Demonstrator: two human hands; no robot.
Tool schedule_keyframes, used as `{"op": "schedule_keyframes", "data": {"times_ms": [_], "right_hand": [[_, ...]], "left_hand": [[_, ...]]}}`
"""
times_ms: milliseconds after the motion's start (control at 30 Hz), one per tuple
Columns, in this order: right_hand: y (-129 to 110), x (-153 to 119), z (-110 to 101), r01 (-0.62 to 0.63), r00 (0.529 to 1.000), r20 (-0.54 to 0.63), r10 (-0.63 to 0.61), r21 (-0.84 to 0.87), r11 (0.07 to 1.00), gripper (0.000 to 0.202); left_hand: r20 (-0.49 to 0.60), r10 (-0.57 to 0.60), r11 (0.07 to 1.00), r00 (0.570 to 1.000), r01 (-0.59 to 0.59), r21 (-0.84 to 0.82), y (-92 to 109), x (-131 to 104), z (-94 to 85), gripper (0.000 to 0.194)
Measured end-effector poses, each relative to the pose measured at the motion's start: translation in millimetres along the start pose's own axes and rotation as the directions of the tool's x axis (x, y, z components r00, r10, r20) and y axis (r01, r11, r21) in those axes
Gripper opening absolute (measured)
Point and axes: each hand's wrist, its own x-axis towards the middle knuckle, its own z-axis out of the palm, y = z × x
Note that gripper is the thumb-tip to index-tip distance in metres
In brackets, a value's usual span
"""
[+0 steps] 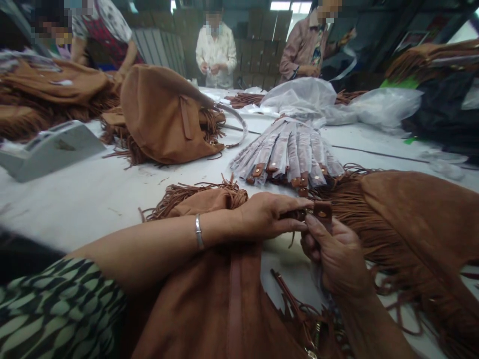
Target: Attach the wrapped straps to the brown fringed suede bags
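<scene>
Pinching a brown strap end (322,212) with its metal stud, your right hand (339,257) grips it from below while your left hand (271,215) closes on it from the left. Both work over the fringed suede bag (209,304) in your lap. Beyond them on the white table (86,194) lies a fan of plastic-wrapped straps (290,152).

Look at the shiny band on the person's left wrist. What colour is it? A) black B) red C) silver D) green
C: the thin metal bangle on the left wrist shines silver, just behind the left hand, which pinches the small brown suede strap tab with a round metal stud together with the right hand.
</scene>
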Motion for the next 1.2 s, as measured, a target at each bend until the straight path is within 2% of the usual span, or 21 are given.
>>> {"op": "schedule_keyframes", "data": {"times_ms": [67,133,233,367,400,467,533,600,633,700,767,833,867,933,1000,1100,1200], "right_hand": [[1,0,0,-0.007,1.0,-0.011,0.007,-0.006,1.0,0.037],[2,1,-1,-0.031,0.999,-0.013,0.031,-0.002,1.0,0.038],[1,3,-1,-0.064,0.998,0.008,0.064,0.017,0.998,0.039],[-1,3,-2,-0.063,0.998,0.01,0.063,0.039,0.997,0.041],[-1,2,-2,-0.062,0.998,0.009,0.061,0.043,0.997,0.041],[-2,2,-3,-0.062,0.998,0.013,0.061,0.05,0.997,0.042],[-2,2,-3,-0.068,0.998,0.021,0.067,0.056,0.996,0.042],[-3,3,-3,-0.073,0.997,0.032,0.072,0.058,0.996,0.04],[-3,3,-2,-0.072,0.997,0.035,0.07,0.057,0.996,0.039],[-4,3,-2,-0.062,0.998,0.032,0.061,0.056,0.996,0.039],[-4,3,-3,-0.058,0.998,0.028,0.057,0.061,0.996,0.04],[-3,2,-3,-0.056,0.998,0.026,0.054,0.063,0.996,0.039],[-2,2,-3,-0.054,0.998,0.031,0.052,0.058,0.997,0.038],[-1,2,-3,-0.043,0.998,0.037,0.041,0.044,0.998,0.037],[-2,2,-3,-0.046,0.998,0.036,0.044,0.044,0.998,0.037],[-6,3,-2,-0.014,0.998,-0.054,0.018,0.077,0.997,0.035],[-9,4,-1,0.169,0.961,-0.235,-0.147,0.076,0.983,0.028]], "left_hand": [[-0.008,-0.048,0.999,0.999,0.048,-0.016,-2,0,-4.2,0.033],[0.007,-0.108,0.993,0.994,0.107,0.043,-1,0,-11.5,0.027],[0.029,-0.144,0.948,0.989,0.129,0.289,2,0,-22.7,0.025],[0.083,-0.144,0.766,0.986,0.059,0.64,5,0,-31.2,0.023],[0.053,-0.162,0.722,0.985,0.082,0.687,4,0,-33.1,0.022],[-0.079,-0.24,0.634,0.968,0.218,0.742,0,-1,-38.1,0.021],[-0.199,-0.375,0.53,0.905,0.386,0.755,-4,-2,-44.4,0.019],[-0.265,-0.458,0.465,0.849,0.483,0.742,-5,-4,-49.9,0.017],[-0.311,-0.441,0.471,0.842,0.512,0.718,-3,-5,-51.5,0.017],[-0.421,-0.266,0.589,0.867,0.491,0.642,3,-8,-51.0,0.02],[-0.457,-0.027,0.773,0.889,0.309,0.555,11,-10,-45.1,0.024],[-0.36,0.089,0.879,0.929,0.097,0.466,16,-12,-34.8,0.036],[-0.274,0.08,0.901,0.958,0.048,0.431,17,-13,-28.6,0.043],[-0.092,-0.023,0.904,0.995,0.06,0.422,14,-14,-16.7,0.042],[0.02,-0.116,0.881,0.993,0.093,0.464,9,-13,-8.1,0.029],[0.077,-0.107,0.871,0.991,0.056,0.488,4,-12,-4.6,0.021],[0.141,-0.073,0.859,0.987,-0.01,0.513,6,-12,-6.9,0.019]]}}
